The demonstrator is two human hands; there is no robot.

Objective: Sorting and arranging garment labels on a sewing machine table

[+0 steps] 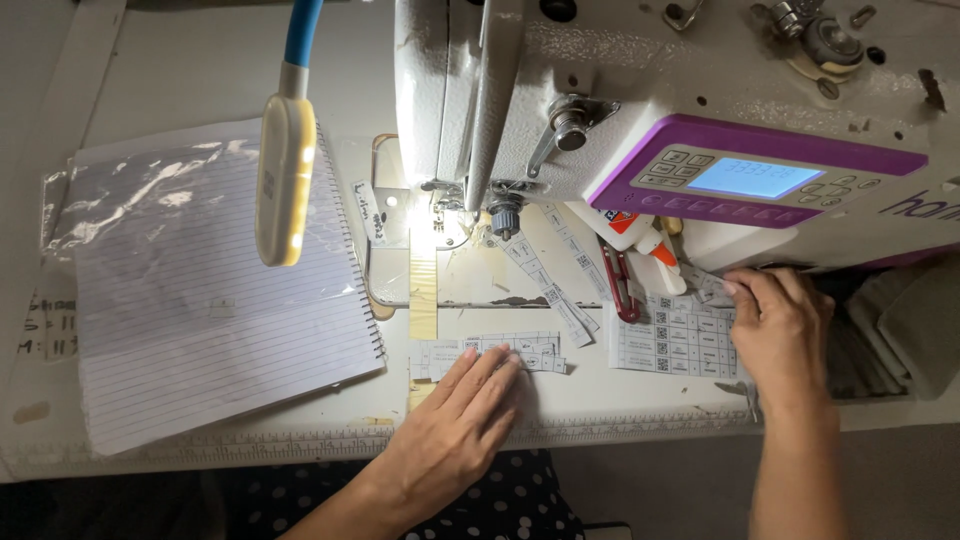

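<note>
Tiny printed labels all over the sewing table (620,405)

Left hand (455,425) lies flat, grip released, on a white label strip (500,350); right hand (780,325) pinches small labels (705,285) beside a printed label sheet (670,340).

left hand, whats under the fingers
The left hand lies flat on a row of small white printed labels on the sewing table. Labels show past the fingertips; whatever lies under the palm is covered.
</note>
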